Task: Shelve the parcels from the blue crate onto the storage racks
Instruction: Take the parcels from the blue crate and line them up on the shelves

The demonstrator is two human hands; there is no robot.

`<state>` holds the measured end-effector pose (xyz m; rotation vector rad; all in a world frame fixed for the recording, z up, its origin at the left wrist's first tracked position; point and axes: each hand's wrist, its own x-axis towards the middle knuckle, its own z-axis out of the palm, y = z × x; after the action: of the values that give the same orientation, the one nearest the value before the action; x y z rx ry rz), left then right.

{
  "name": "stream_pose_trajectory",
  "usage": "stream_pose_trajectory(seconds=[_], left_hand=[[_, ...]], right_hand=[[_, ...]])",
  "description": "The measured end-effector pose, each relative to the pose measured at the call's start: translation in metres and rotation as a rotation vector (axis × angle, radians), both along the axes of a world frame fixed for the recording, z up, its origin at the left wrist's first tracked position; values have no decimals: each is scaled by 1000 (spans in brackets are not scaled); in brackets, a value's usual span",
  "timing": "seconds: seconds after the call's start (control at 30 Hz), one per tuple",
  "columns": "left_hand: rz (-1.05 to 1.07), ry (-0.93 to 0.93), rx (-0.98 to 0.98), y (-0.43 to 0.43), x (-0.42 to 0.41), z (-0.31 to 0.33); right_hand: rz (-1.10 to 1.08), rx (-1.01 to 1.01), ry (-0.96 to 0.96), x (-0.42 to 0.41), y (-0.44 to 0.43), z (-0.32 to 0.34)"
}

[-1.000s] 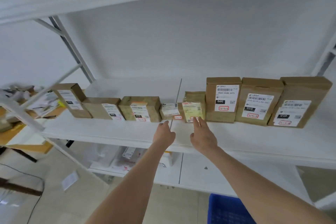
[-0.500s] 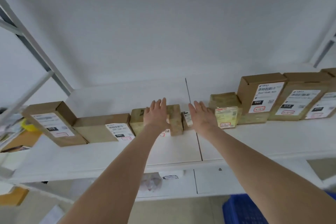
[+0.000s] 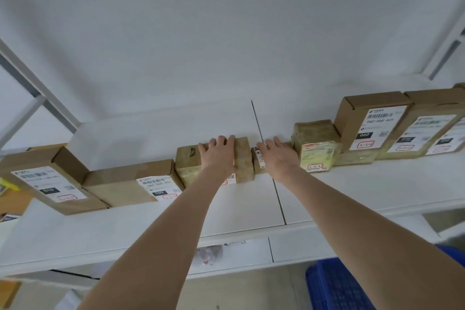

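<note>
At 5 o'clock, nearest of all and below the rack, a corner of the blue crate [image 3: 334, 287] shows beneath the lower shelf [image 3: 289, 249]. Both bare forearms reach up toward 12 o'clock over the front edge of the white shelf [image 3: 239, 206] that carries the row of parcels.

The left hand [image 3: 219, 156] lies flat on top of the taped brown parcel [image 3: 186, 166], fingers straight and together, tips at its far edge. That parcel's long axis runs along the shelf from 9 to 3 o'clock, and its labelled face points to 6 o'clock. The right hand [image 3: 279, 156] is also flat and relaxed, covering most of the small parcel [image 3: 259, 161] just at 3 o'clock of the taped one; how the small one lies I cannot tell.

Touching the right hand's 3 o'clock side stands the yellow-labelled parcel [image 3: 317, 148], then the tall boxes [image 3: 370, 121], labels facing 6 o'clock. Toward 9 o'clock lie a flat box [image 3: 120, 184] and an end box [image 3: 47, 178]. Behind the row is the white wall [image 3: 226, 33].

Half a second ago both hands lay on the same two parcels and the row looks unchanged. A second ago they were short of the row, the left curled and the right forefinger at the yellow label
</note>
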<state>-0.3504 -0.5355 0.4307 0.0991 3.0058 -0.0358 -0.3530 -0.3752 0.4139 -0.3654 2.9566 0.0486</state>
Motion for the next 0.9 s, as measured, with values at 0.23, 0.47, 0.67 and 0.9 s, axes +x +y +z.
stream_pose_trajectory(seconds=[0.23, 0.47, 0.67, 0.9], left_hand=[[44, -77, 13, 4, 14, 17], [138, -37, -20, -50, 47, 55], [204, -19, -156, -150, 64, 86], [207, -75, -399, -256, 73, 117]], right_hand=[[20, 23, 66, 3, 20, 40], [212, -142, 91, 28, -58, 61], [321, -193, 75, 45, -161, 69], [313, -159, 61, 55, -252, 47]])
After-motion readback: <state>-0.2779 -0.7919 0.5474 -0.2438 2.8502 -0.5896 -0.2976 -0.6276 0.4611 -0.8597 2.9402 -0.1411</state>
